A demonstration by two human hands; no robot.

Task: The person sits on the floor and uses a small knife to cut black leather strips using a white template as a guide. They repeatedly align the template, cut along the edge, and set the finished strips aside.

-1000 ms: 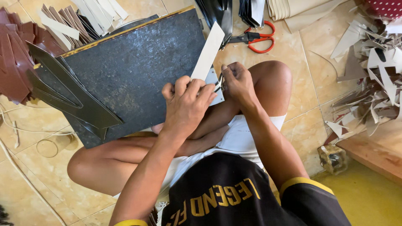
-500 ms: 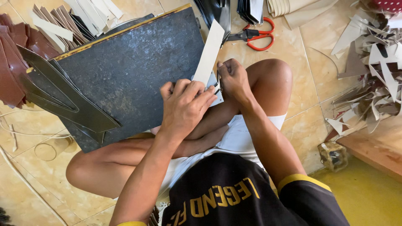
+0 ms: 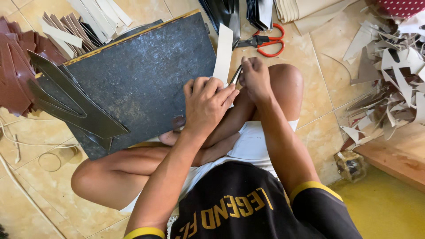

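Cream-coloured long flat strip (image 3: 222, 51) pinned on a dark worn rectangular cutting board (image 3: 137, 84) — both hands at its near end.

L hand (image 3: 208, 104) lies fingers curled, palm down, pressing the strip's lower end onto the board's right edge. R hand (image 3: 255, 79) is closed round a thin dark blade tool (image 3: 236, 74), tip touching the strip just beside the L fingertips. Board rests on the person's crossed legs over a tan tiled floor (image 3: 318, 102). Red-handled scissors (image 3: 261, 42) lie near, beyond the R hand; brown leather pieces (image 3: 17, 75) stacked at far left; pale offcut scraps (image 3: 389, 75) piled well apart at right — dark pointed cut shapes (image 3: 75, 106) sit on the board's left end.
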